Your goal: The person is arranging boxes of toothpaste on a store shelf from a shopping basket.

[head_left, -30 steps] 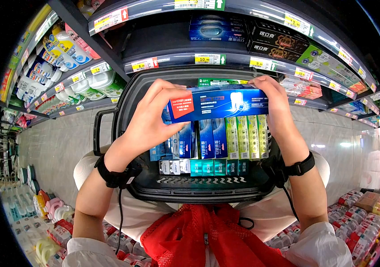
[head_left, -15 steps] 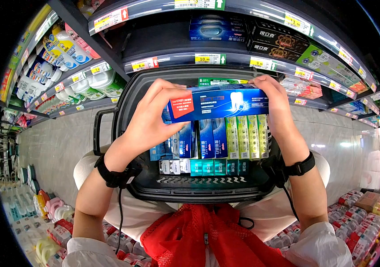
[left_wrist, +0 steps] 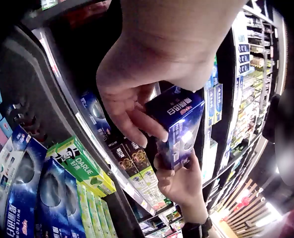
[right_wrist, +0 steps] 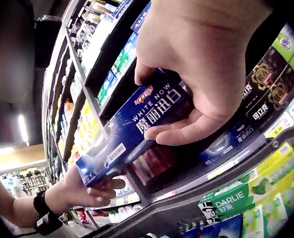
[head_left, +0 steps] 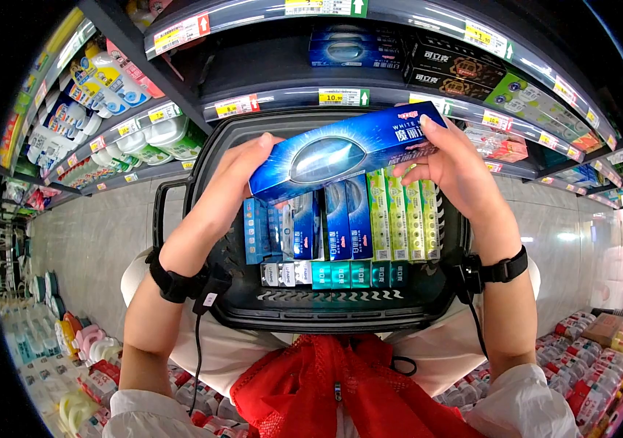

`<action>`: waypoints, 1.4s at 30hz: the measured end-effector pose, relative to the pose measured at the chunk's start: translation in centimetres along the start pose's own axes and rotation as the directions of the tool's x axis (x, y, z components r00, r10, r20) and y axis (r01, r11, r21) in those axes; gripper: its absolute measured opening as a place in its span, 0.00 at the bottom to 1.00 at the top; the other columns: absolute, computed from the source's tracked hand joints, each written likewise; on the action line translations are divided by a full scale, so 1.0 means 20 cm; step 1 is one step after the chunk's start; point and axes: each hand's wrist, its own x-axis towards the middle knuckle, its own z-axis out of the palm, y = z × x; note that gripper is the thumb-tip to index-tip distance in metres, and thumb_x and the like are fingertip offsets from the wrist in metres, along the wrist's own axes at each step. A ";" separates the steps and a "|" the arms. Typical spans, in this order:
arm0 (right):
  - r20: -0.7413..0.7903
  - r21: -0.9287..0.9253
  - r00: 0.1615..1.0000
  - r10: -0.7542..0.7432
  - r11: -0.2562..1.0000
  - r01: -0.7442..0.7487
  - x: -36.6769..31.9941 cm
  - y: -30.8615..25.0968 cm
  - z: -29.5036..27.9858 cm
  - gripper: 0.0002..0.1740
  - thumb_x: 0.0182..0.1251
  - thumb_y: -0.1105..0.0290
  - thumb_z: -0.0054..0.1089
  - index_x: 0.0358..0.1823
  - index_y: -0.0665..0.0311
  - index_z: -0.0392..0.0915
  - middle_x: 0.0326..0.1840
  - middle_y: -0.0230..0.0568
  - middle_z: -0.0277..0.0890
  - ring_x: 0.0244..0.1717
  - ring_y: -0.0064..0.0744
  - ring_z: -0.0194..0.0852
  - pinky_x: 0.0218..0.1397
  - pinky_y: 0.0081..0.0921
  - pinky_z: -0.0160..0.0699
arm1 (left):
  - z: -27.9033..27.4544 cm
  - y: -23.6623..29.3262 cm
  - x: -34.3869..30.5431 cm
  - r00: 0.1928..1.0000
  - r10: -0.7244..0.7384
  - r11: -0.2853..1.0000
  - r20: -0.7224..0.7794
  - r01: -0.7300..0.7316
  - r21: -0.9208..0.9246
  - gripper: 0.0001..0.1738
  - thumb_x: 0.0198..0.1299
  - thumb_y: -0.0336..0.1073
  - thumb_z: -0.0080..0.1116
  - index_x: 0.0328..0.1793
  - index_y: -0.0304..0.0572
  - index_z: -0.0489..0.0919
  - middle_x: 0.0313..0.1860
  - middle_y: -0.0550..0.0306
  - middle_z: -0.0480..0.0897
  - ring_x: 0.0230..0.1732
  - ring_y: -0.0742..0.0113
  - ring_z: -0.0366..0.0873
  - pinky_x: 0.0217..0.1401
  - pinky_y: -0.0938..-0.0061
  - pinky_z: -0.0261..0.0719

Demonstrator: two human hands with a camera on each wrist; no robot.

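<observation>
A long blue toothpaste box [head_left: 329,157] is held up over a dark basket [head_left: 209,296], slanting with its right end higher. Its front, with a silver oval and "WHITE NOW" lettering, faces up. My left hand [head_left: 235,175] grips the lower left end; its fingers show curled under that end in the right wrist view. At the other end, my right hand [head_left: 457,164] pinches the box between thumb and fingers. Below, blue toothpaste boxes [head_left: 348,226], green-yellow boxes [head_left: 406,219], and teal boxes [head_left: 359,275] stand in rows inside the basket.
A shelf [head_left: 282,98] with price tags runs just behind the basket, bearing blue boxes [head_left: 355,50] and black boxes [head_left: 454,69]. A green DARLIE box [right_wrist: 251,191] lies along the basket's far side. Bottles [head_left: 100,80] fill the left shelves.
Both hands have turned the box from its face with the tooth picture to its silver oval face. Its right end has risen, and my right hand's fingers have shifted beneath it.
</observation>
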 end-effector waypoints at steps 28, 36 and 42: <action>-0.332 -0.655 0.831 -0.446 0.743 0.137 0.07 0.03 -0.07 0.29 0.54 0.63 0.61 0.55 0.71 0.66 0.54 0.48 0.68 0.56 0.39 0.65 0.55 0.31 0.66 | -0.01 -0.01 0.52 0.776 0.630 0.434 0.025 -0.378 0.818 0.24 0.43 0.29 0.64 0.50 0.37 0.74 0.43 0.49 0.75 0.44 0.54 0.75 0.47 0.71 0.72; -0.418 -0.537 0.771 -0.480 0.815 0.217 0.04 0.00 -0.14 0.35 0.53 0.66 0.62 0.60 0.72 0.57 0.56 0.54 0.65 0.56 0.39 0.65 0.53 0.29 0.68 | 0.11 -0.05 1.01 0.849 0.521 0.258 0.081 -0.247 0.934 0.21 0.46 0.36 0.62 0.50 0.42 0.77 0.44 0.52 0.75 0.45 0.53 0.74 0.47 0.67 0.72; -0.425 -0.533 0.755 -0.500 0.812 0.238 0.02 -0.08 -0.15 0.35 0.53 0.66 0.62 0.59 0.73 0.57 0.55 0.53 0.66 0.55 0.38 0.66 0.52 0.29 0.69 | 0.13 -0.13 1.09 0.843 0.523 0.111 0.126 -0.213 0.971 0.23 0.46 0.36 0.62 0.51 0.43 0.77 0.44 0.49 0.75 0.47 0.51 0.73 0.49 0.66 0.71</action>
